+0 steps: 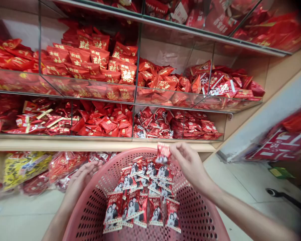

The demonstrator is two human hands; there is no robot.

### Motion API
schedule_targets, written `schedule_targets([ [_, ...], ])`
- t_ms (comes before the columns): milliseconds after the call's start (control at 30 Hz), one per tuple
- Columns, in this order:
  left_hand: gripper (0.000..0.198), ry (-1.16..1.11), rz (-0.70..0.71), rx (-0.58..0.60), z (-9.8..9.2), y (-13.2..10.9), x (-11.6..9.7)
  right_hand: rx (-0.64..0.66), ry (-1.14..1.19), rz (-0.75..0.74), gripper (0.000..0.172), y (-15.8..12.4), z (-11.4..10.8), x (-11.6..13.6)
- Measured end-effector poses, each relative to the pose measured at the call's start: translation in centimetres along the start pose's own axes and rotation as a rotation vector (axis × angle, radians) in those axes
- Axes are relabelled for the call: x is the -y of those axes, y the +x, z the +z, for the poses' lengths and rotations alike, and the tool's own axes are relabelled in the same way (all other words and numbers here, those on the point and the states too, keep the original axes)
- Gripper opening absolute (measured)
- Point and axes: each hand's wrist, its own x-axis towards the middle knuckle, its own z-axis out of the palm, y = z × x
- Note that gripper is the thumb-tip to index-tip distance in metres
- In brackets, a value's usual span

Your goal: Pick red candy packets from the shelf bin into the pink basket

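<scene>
My right hand (188,162) pinches one small red candy packet (163,153) by its edge, over the far rim of a pink perforated plastic basket (203,217). Inside the basket lie several red candy packets (134,204) printed with a black-and-white couple and cream toothed ends. They are spread in overlapping rows on the basket's wall and bottom. At the basket's left rim is my left hand (84,172), its fingers loosely stretched out and holding nothing. Whether its fingertips press on the rim I cannot tell.
Ahead, glass-fronted shelves (102,140) hold red packets in compartments; matching couple-print packets (154,124) fill one in the lower row. Below sit a yellow bag (26,169) and red bags (67,167). Red packaging (278,144) and a black bar (286,197) are at right.
</scene>
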Motion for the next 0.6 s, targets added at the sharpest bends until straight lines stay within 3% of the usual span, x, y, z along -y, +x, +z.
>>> schedule_targets([
  [133, 0.034, 0.04, 0.017, -0.015, 0.4, -0.5, -0.1, 0.295, 0.019, 0.269, 0.024, -6.3, 0.8, -1.9],
  [233, 0.035, 0.038, 0.031, -0.01, 0.4, -0.7, -0.1, 0.396, -0.048, 0.391, 0.024, -8.3, 2.2, -3.8],
  [433, 0.038, 0.018, 0.014, -0.008, 0.0, -0.7, 0.3, 0.421, -0.268, 0.317, 0.022, -7.6, 4.3, -5.6],
  [600, 0.043, 0.03, 0.003, -0.01, -0.1, -0.5, 0.4, 0.489, -0.302, 0.473, 0.018, -7.0, 5.5, -6.0],
])
